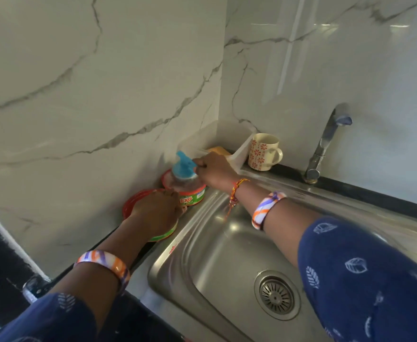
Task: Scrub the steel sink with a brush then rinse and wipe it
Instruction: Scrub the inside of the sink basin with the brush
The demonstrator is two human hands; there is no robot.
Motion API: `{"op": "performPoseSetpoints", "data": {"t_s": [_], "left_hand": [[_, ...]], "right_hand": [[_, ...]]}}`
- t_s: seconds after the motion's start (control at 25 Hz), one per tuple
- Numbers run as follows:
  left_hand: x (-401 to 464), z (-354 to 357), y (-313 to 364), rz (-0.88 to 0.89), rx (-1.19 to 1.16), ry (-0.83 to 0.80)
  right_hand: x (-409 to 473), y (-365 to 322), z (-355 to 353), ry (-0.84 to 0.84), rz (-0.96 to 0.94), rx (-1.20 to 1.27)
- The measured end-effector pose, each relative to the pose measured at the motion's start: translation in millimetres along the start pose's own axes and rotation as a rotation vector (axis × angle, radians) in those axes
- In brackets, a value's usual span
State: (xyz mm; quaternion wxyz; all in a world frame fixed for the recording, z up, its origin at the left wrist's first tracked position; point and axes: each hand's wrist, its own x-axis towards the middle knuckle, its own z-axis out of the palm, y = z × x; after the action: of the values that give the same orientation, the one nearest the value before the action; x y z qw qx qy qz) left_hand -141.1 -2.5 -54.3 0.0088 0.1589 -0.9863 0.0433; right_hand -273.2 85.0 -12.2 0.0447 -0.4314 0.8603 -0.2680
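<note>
White marble-look wall tiles with grey veins back a corner counter, black counter edge running behind the steel sink. Basin fills the lower middle of my view, round drain strainer near the bottom, steel tap at the back rim on the right.

My right hand reaches across the sink to the back left corner and grips a blue-handled scrub brush; fingers curl round the handle, the brush head sits on top of a round dish-soap tub. Tub is green and red, label reads "EXO", the rest is cut off. It stands at the sink's back left corner against the wall.

My left hand is curled over a second round tub with a red rim and green side, just left of the sink edge and touching the first tub. Looks like a grasp on it, fingertips mostly hidden.

Behind my right hand: clear plastic tray with something yellow inside, blurred. Cream mug with orange flower print stands beside the tray. Both wrists carry orange-purple-white bangles; right wrist also has a red-yellow thread. Blue leaf-print sleeves.
</note>
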Motion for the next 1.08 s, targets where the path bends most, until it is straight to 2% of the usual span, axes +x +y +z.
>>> {"op": "performPoseSetpoints", "data": {"t_s": [0.16,0.24,0.36,0.44,0.6,0.68,0.72,0.76,0.84,0.96,1.0,1.08], "left_hand": [[-10.4,-7.1,16.8,0.013,0.099,0.062],[-12.6,-13.5,36.1,0.108,0.112,0.098],[4.0,-18.2,73.6,0.25,0.045,0.078],[23.4,-15.0,93.1,0.292,0.047,0.032],[64.2,14.9,92.9,0.196,0.128,-0.094],[72.3,26.0,87.0,0.127,0.124,-0.159],[74.0,29.1,85.9,0.105,0.105,-0.168],[75.2,33.0,85.0,0.095,0.099,-0.173],[74.7,43.1,87.1,0.1,0.123,-0.187],[76.8,55.9,87.6,0.17,0.224,-0.137],[79.2,56.5,84.5,0.186,0.241,-0.119],[80.6,56.4,81.4,0.196,0.246,-0.104]], "right_hand": [[-42.3,25.3,-54.2,0.168,-0.004,0.39],[-66.3,53.9,-93.3,0.197,0.04,0.437],[-117.4,111.6,-142.2,0.147,0.103,0.164],[-153.3,147.0,-164.5,0.035,0.053,-0.2],[-204.5,198.9,-175.2,-0.425,0.081,-0.82],[-204.0,212.0,-157.5,-0.619,-0.066,-1.115],[-195.8,211.9,-146.3,-0.598,-0.062,-1.201],[-182.2,210.0,-133.2,-0.522,-0.052,-1.171],[-143.4,209.2,-93.2,-0.486,0.02,-1.039],[-104.2,191.7,-29.0,-0.422,-0.126,-1.044],[-100.3,192.0,-27.6,-0.436,-0.108,-1.014],[-114.8,206.3,-46.4,-0.332,-0.213,-1.058]]}}
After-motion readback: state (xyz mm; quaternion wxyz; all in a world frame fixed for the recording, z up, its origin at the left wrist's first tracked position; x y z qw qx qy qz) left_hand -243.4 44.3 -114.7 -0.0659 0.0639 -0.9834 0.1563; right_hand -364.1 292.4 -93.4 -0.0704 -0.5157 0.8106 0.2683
